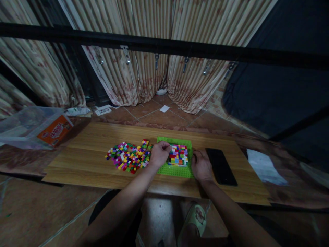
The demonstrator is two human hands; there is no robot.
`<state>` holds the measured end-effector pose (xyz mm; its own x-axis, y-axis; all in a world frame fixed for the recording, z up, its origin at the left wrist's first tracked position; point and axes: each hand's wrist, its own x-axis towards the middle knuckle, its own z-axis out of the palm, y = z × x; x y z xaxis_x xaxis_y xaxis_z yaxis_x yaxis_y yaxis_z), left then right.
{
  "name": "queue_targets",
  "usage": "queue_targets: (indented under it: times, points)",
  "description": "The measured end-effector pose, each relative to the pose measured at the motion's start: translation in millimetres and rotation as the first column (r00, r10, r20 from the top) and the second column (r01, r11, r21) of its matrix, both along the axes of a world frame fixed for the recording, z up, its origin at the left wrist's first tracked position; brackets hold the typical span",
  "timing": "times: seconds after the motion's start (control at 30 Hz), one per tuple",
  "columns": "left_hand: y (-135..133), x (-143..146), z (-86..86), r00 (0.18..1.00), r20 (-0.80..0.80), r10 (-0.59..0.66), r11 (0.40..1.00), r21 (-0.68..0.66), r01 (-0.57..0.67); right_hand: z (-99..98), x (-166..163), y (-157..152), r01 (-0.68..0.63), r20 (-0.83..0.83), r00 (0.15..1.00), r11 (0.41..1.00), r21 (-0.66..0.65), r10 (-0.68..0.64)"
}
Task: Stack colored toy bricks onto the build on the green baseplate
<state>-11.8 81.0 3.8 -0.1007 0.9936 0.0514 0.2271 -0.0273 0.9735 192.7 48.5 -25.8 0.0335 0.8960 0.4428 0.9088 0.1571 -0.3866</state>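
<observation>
A green studded baseplate (174, 171) lies on the wooden board, bearing a roughly square block of multicoloured toy bricks (178, 155). My left hand (159, 153) is over the plate's left side, its thumb and fingers pinched together at the upper left corner of the brick block. Whatever is between those fingertips is too small to make out. My right hand (202, 166) rests at the plate's right edge with the fingers curled in, and the fingers hide what they may hold. Left of the plate spreads a loose pile of small coloured bricks (131, 156), close to my left hand.
A black phone-like slab (221, 167) lies right of my right hand on the wooden board (84, 154). Beyond the board's ends are a clear plastic bin (28, 120) with an orange label and a white sheet (264, 166). A dark horizontal bar (154, 44) crosses before the curtains.
</observation>
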Motion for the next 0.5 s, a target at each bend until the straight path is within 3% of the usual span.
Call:
queue_targets:
  times: [0.27,0.4,0.5]
  points:
    - [-8,0,2.7,0.999,-0.053,0.002,1.000,0.008,-0.002,-0.2,0,-1,0.011,0.032,0.999,1.000,-0.010,-0.011]
    - [-12,-14,17.3,0.967,-0.254,0.002,0.999,0.046,0.010,0.6,1,-1,0.016,0.042,0.999,1.000,-0.024,-0.015]
    - [-10,-38,27.4,0.865,-0.501,0.012,1.000,0.027,0.001,0.5,1,-1,0.027,0.046,0.999,0.999,-0.044,-0.025]
